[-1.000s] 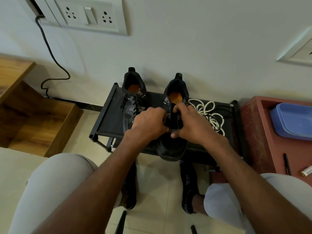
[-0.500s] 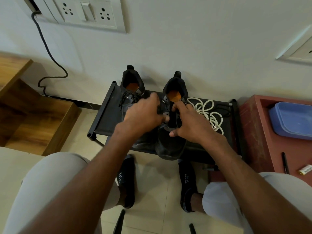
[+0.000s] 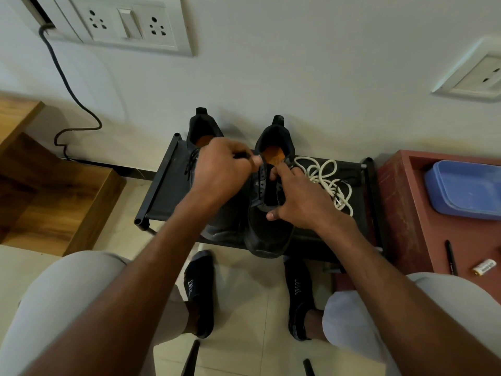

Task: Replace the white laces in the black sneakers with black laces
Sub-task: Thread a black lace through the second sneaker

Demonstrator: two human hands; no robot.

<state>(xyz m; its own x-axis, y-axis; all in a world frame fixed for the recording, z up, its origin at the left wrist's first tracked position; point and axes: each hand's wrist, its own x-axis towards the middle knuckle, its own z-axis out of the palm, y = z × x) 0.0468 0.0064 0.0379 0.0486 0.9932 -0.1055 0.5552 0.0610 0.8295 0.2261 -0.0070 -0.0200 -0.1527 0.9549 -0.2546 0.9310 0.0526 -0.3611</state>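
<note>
White wall with a switch plate (image 3: 127, 21); below it a low black rack (image 3: 165, 185) on a tiled floor. Two black sneakers sit on the rack, heels to the wall: the left sneaker (image 3: 202, 131) already carries a black lace, the right sneaker (image 3: 271, 234) is being worked on. Left hand (image 3: 219, 172) is raised over the shoes, fingers pinching a black lace (image 3: 241, 156) pulled taut from the eyelets. Right hand (image 3: 301, 196) grips the right sneaker's upper, fingers curled around the tongue area. White laces (image 3: 325, 180) lie in a loose pile on the rack, just beside the right sneaker. A red cabinet (image 3: 401, 213) holding a blue tub (image 3: 466, 185) stands to the right.
</note>
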